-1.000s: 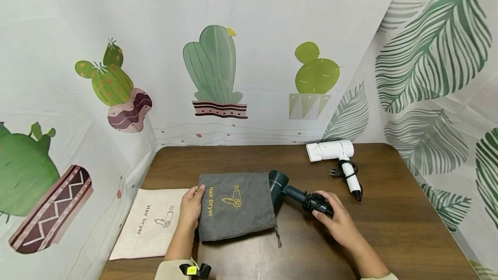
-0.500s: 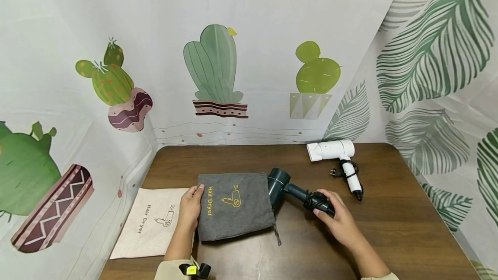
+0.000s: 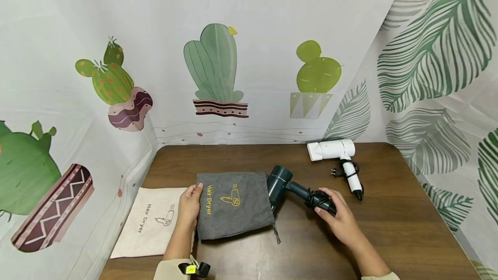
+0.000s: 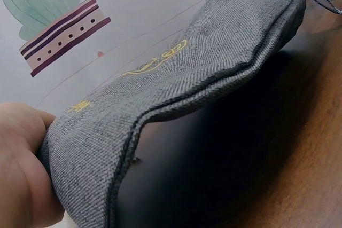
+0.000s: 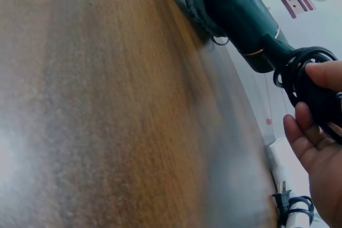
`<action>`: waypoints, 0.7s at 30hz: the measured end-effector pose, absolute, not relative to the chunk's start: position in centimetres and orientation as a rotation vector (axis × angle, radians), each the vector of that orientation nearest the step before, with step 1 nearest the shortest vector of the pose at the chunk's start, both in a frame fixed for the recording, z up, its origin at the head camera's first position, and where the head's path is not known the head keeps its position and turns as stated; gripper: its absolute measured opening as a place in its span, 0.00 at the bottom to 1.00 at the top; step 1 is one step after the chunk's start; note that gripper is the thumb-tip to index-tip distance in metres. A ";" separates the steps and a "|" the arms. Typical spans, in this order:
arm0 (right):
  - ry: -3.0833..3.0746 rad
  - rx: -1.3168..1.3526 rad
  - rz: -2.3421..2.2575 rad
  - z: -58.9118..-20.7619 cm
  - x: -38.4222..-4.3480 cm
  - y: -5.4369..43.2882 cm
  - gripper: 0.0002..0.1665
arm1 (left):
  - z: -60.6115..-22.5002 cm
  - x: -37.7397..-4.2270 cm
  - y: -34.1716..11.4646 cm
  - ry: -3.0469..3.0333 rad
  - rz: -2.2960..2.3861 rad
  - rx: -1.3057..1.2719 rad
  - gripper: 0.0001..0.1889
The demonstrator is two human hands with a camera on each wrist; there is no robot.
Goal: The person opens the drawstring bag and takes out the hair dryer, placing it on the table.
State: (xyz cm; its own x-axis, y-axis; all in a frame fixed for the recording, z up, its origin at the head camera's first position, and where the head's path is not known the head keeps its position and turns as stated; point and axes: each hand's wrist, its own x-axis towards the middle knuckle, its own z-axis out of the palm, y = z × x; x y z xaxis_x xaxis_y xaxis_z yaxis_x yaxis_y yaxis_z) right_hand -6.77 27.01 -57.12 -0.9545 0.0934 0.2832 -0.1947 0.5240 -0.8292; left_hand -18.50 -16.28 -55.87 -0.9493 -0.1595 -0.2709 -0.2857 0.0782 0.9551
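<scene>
A grey drawstring pouch (image 3: 235, 205) with yellow "Hair Dryer" lettering is held at its left end by my left hand (image 3: 189, 206), thumb on top. My right hand (image 3: 342, 219) grips the handle end of a dark green hair dryer (image 3: 279, 181), where its black cord (image 5: 299, 73) is wound around. The barrel's nozzle end sits inside the pouch mouth at the right, hidden by the cloth, while the rear of the barrel and the handle stick out. In the left wrist view the pouch (image 4: 176, 78) bulges above the table.
A cream pouch (image 3: 145, 224) with dark print lies at the left, partly under my left forearm. At the back right lies a white hair dryer (image 3: 332, 149) with its black cord and plug wrapped round the handle. A printed cloth hangs behind the brown table (image 3: 389, 228).
The dark green hair dryer has turned slightly, its rear end rising a little up and right, and more of its barrel shows outside the pouch. The pouch has shifted slightly left.
</scene>
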 end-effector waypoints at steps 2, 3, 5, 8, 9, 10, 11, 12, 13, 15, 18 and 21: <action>-2.468 0.088 1.395 -57.1 -6.8 27.0 0.34 | -56.0 -18.5 -16.3 2.244 2.025 -0.460 0.20; -2.464 0.093 1.392 -57.1 -6.8 27.0 0.34 | -56.2 -18.5 -16.3 2.249 2.029 -0.459 0.21; -2.456 0.101 1.388 -57.1 -6.8 27.1 0.34 | -56.4 -18.5 -16.3 2.265 2.035 -0.454 0.21; -2.449 0.107 1.378 -57.1 -6.9 27.1 0.34 | -56.7 -18.5 -16.3 2.281 2.048 -0.451 0.22; -2.448 0.106 1.378 -57.1 -6.9 27.1 0.35 | -56.8 -18.5 -16.4 2.282 2.050 -0.453 0.22; -2.446 0.104 1.378 -57.1 -6.9 27.2 0.35 | -56.8 -18.5 -16.4 2.281 2.054 -0.456 0.22; -2.446 0.102 1.377 -57.1 -6.9 27.2 0.35 | -56.9 -18.5 -16.4 2.278 2.059 -0.461 0.22; -2.446 0.100 1.376 -57.2 -6.9 27.2 0.35 | -56.9 -18.5 -16.4 2.275 2.061 -0.465 0.22; -2.450 0.096 1.373 -57.2 -6.9 27.2 0.35 | -56.8 -18.5 -16.4 2.272 2.063 -0.467 0.22; -2.455 0.086 1.365 -57.1 -6.9 27.3 0.35 | -56.7 -18.5 -16.4 2.261 2.071 -0.470 0.21; -2.468 0.069 1.350 -57.1 -6.9 27.4 0.35 | -56.5 -18.4 -16.4 2.240 2.085 -0.479 0.20; -2.478 0.044 1.339 -57.1 -6.9 27.5 0.35 | -56.3 -18.4 -16.4 2.229 2.083 -0.495 0.20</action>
